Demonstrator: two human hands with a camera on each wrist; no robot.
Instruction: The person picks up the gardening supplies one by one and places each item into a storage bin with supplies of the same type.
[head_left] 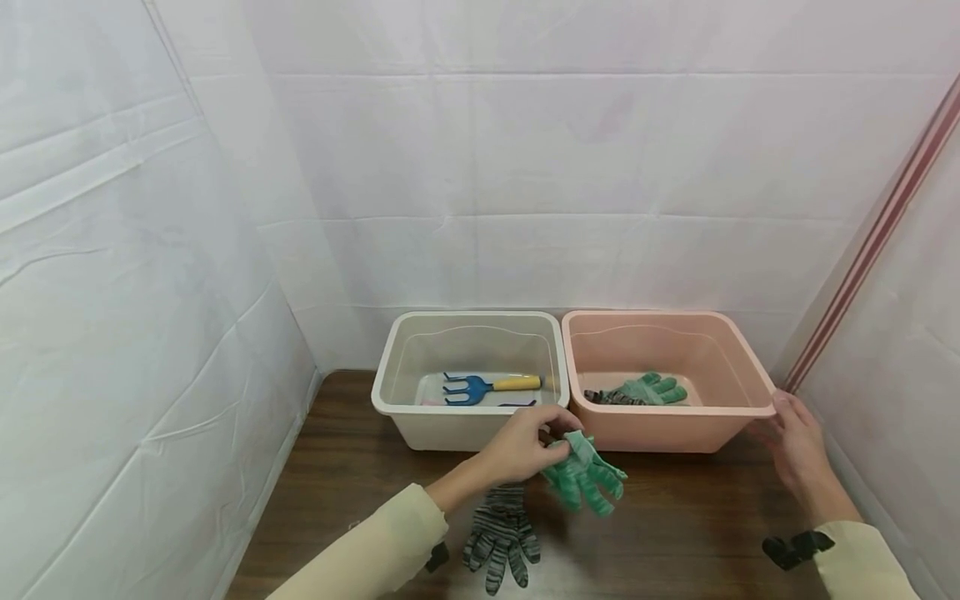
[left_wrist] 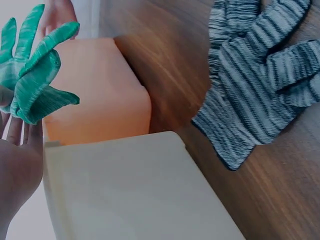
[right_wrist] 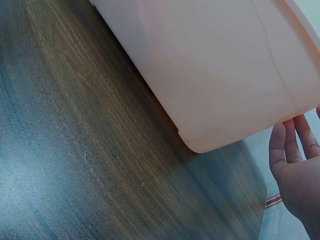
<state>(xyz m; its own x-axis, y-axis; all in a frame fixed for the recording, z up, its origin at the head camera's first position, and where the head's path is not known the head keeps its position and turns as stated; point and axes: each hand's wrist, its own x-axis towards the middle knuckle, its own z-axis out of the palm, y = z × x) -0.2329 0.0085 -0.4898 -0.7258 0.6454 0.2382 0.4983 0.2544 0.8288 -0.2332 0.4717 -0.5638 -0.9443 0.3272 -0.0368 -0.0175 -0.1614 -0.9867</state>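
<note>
My left hand (head_left: 528, 442) pinches a green knitted glove (head_left: 585, 477) by its cuff, and the glove's fingers hang down in front of the two bins. In the left wrist view the green glove (left_wrist: 32, 70) is at the upper left. A black-and-grey striped glove (head_left: 501, 537) lies on the table below my left forearm. My right hand (head_left: 798, 442) holds the right end of the pink bin (head_left: 652, 429) at its rim, fingers against the outer wall. Inside that bin lie a green glove (head_left: 651, 388) and a striped glove (head_left: 611, 398).
A whitish bin (head_left: 450, 429) stands directly left of the pink one. It holds a blue hand fork (head_left: 472, 389) with a yellow handle and another dark blue piece (head_left: 517, 405), partly hidden. White sheeting (head_left: 480, 167) hangs behind and at both sides of the brown wooden table (head_left: 330, 475).
</note>
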